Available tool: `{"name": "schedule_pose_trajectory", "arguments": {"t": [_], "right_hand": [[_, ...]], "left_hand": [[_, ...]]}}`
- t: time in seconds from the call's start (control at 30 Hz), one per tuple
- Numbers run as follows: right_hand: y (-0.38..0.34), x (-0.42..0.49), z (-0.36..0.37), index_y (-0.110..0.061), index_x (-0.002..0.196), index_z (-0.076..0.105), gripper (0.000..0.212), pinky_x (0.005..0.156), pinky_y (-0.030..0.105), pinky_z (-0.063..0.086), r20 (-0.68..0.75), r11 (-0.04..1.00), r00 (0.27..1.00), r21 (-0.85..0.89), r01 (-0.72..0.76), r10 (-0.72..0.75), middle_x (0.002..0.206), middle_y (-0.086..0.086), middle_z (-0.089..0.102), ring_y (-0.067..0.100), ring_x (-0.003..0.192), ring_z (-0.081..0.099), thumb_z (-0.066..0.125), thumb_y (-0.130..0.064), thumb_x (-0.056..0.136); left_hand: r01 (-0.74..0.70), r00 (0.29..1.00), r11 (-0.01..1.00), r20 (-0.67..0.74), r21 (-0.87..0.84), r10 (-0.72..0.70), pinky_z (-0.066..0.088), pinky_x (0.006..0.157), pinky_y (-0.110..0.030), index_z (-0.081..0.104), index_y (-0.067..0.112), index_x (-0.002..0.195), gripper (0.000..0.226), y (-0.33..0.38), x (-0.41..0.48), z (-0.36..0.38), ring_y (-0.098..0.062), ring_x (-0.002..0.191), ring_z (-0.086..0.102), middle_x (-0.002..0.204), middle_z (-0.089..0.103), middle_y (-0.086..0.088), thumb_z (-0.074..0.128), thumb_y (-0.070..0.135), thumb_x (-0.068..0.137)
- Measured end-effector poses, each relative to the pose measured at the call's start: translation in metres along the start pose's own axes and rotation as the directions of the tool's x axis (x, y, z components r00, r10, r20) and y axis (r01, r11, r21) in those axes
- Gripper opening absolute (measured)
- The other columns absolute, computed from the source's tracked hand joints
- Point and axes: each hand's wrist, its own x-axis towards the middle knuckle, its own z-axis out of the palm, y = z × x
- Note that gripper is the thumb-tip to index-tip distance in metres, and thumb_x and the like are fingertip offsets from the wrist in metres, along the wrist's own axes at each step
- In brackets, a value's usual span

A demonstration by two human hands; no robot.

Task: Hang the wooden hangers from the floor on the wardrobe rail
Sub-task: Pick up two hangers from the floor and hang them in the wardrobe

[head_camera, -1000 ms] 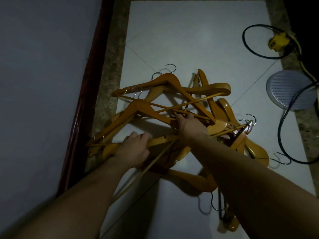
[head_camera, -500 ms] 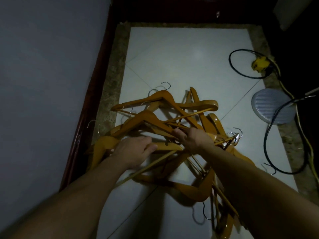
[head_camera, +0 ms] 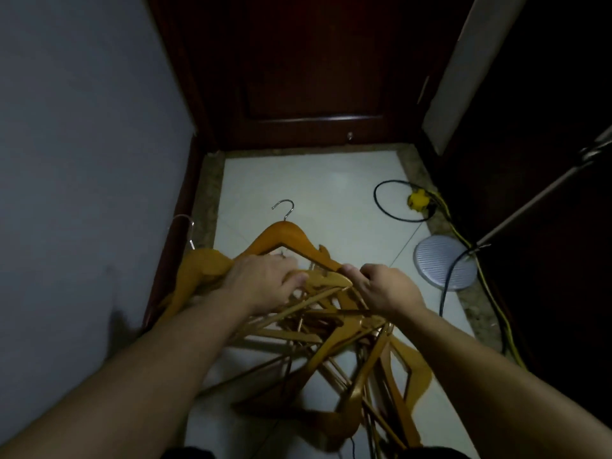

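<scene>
A tangled bundle of orange wooden hangers [head_camera: 331, 329] with metal hooks hangs in front of me above the white tiled floor [head_camera: 318, 190]. My left hand [head_camera: 265, 279] grips the bundle from the left, fingers curled over a hanger arm. My right hand [head_camera: 385, 286] grips it from the right, thumb against a hanger end. One hanger [head_camera: 284, 236] sticks up at the top with its hook free. Another hanger [head_camera: 198, 270] juts out to the left by the wall. The lower hangers dangle blurred. No wardrobe rail is in view.
A grey wall [head_camera: 82, 160] runs close on the left with a dark red skirting. A dark wooden door [head_camera: 314, 77] closes the far end. On the right lie a black cable loop [head_camera: 397, 200], a yellow plug [head_camera: 418, 199] and a round grey stand base [head_camera: 445, 263].
Both hands have lifted the bundle of hangers off the floor and drawn closer together. The view has tilted up, and the door at the far end now shows.
</scene>
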Motion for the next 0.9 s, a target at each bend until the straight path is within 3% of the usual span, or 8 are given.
{"name": "schedule_pose_trajectory", "arguments": {"t": [0.1,0.2,0.33,0.53,0.67,0.73,0.9], "right_hand": [[-0.006,-0.008,-0.049,-0.026,0.082,0.063,0.063,0.058,0.031,0.042,-0.104,0.999,0.994,-0.013,-0.03,0.028,0.073,-0.005,0.065,0.015,0.07,0.06,0.028,-0.077,0.094],[-0.013,-0.023,-0.101,-0.025,0.081,0.063,0.065,0.062,0.034,0.047,-0.22,0.999,0.975,-0.018,-0.045,0.04,0.071,-0.005,0.065,0.018,0.071,0.062,0.027,-0.079,0.092],[-0.033,-0.056,-0.179,-0.026,0.081,0.064,0.066,0.071,0.037,0.054,-0.314,0.996,0.946,-0.015,-0.09,0.081,0.067,-0.007,0.066,0.017,0.07,0.064,0.027,-0.08,0.091],[-0.087,-0.109,-0.317,-0.028,0.078,0.064,0.06,0.064,0.033,0.055,-0.374,0.997,0.925,0.002,-0.071,0.067,0.064,-0.007,0.067,0.012,0.063,0.065,0.032,-0.075,0.094],[-0.127,-0.146,-0.41,-0.027,0.072,0.06,0.062,0.069,0.034,0.053,-0.447,0.997,0.893,-0.032,-0.075,0.053,0.067,-0.008,0.065,0.015,0.068,0.064,0.03,-0.076,0.094],[-0.146,-0.163,-0.454,-0.028,0.07,0.057,0.06,0.076,0.036,0.055,-0.477,0.999,0.878,-0.019,-0.038,0.024,0.066,-0.008,0.064,0.016,0.07,0.064,0.029,-0.075,0.095],[-0.2,-0.219,-0.567,-0.026,0.073,0.058,0.06,0.077,0.039,0.055,-0.528,1.0,0.849,0.0,-0.023,0.019,0.072,-0.003,0.066,0.023,0.077,0.066,0.031,-0.076,0.092]], "left_hand": [[-0.061,0.997,0.996,-0.034,0.066,0.063,0.042,0.063,-0.033,0.052,0.027,0.094,0.037,0.022,0.016,-0.051,-0.014,0.078,0.056,0.081,0.054,0.011,0.029,0.054,0.101],[-0.108,0.992,0.987,-0.052,0.116,0.115,0.039,0.062,-0.035,0.044,0.028,0.086,0.032,0.045,0.026,-0.101,-0.016,0.072,0.049,0.071,0.041,0.012,0.03,0.053,0.102],[-0.152,0.984,0.978,-0.066,0.143,0.162,0.036,0.063,-0.035,0.043,0.029,0.085,0.033,0.082,0.025,-0.174,-0.018,0.077,0.053,0.079,0.052,0.007,0.03,0.055,0.1],[-0.224,0.965,0.956,-0.096,0.187,0.245,0.035,0.064,-0.033,0.043,0.027,0.087,0.037,0.131,0.017,-0.321,-0.017,0.074,0.05,0.077,0.05,0.005,0.027,0.057,0.1],[-0.24,0.954,0.959,-0.148,0.151,0.262,0.046,0.068,-0.032,0.057,0.023,0.101,0.048,0.156,0.003,-0.423,-0.017,0.078,0.059,0.082,0.059,0.002,0.026,0.06,0.099],[-0.263,0.941,0.954,-0.179,0.141,0.286,0.043,0.068,-0.029,0.062,0.024,0.11,0.049,0.169,-0.008,-0.475,-0.013,0.077,0.055,0.091,0.067,0.001,0.029,0.059,0.1],[-0.307,0.89,0.925,-0.276,0.226,0.363,0.03,0.059,-0.028,0.05,0.026,0.086,0.038,0.2,-0.036,-0.609,-0.01,0.067,0.049,0.075,0.053,0.007,0.032,0.057,0.1]]}}
